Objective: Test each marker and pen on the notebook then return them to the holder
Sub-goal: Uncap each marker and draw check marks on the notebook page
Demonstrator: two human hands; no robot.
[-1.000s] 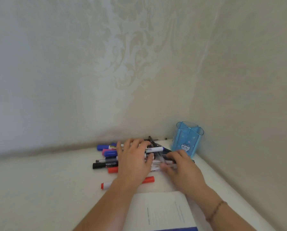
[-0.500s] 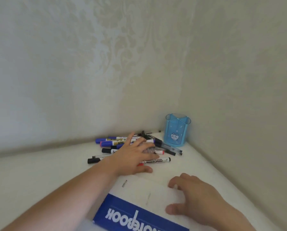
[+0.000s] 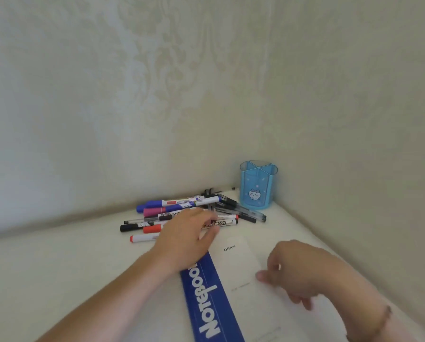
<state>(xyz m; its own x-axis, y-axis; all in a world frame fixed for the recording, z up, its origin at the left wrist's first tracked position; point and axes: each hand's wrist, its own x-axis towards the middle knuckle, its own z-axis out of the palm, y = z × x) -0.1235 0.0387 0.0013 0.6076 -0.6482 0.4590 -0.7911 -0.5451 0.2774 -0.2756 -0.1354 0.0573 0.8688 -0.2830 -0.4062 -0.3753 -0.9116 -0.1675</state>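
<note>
Fingers of my left hand (image 3: 185,239) lie loosely spread over the pile of markers (image 3: 182,213), holding nothing that I can see. The markers lie with their long axis left to right, just beyond the fingertips, so this hand is nearer. They are smooth plastic tubes with colored caps. My right hand (image 3: 297,270) rests curled on the closed notebook (image 3: 233,265); whether it pinches the matte cover, I cannot tell. Behind stands the clear blue holder (image 3: 258,186), empty.

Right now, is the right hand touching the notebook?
Touching. The head view shows the right hand curled over the notebook, its fingers resting on the white cover.
</note>
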